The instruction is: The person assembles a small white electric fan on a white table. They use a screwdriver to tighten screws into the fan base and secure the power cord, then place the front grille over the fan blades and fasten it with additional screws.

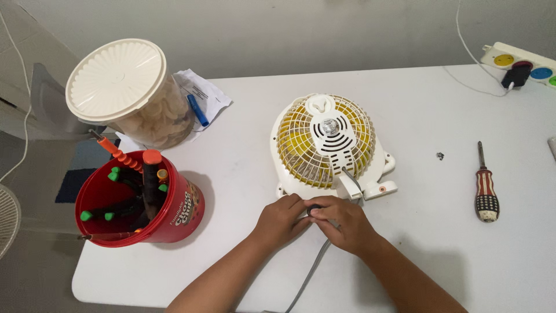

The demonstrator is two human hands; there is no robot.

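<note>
A small white desk fan (327, 145) with yellow blades is seen lying face down on a white tabletop (428, 243), its rear grille turned up, directly beyond two bare hands that are brought together at its near edge. The left hand (282, 219) and the right hand (343, 221) are pressed side by side, fingertips touching, and a small dark knob-like part (314, 210) is pinched between them; the grip of both hands is closed on that part, though how much of it is covered cannot be told. A grey cord (313, 269) is seen running from beneath the right hand toward the near edge of the tabletop.

Well to the right of the right hand, a screwdriver (485, 184) with a striped handle is laid flat, with a tiny dark screw-like speck (440, 155) beyond it. A white power strip (524, 65) with coloured sockets is placed at the far right corner.

To the left of the left hand, a red bucket (174, 220) filled with tools with green and orange handles is stood upright. Beyond it, a clear jar (159, 119) closed with a cream lid is seen, and just beside it a blue pen (197, 110) is rested on folded paper (204, 93).
</note>
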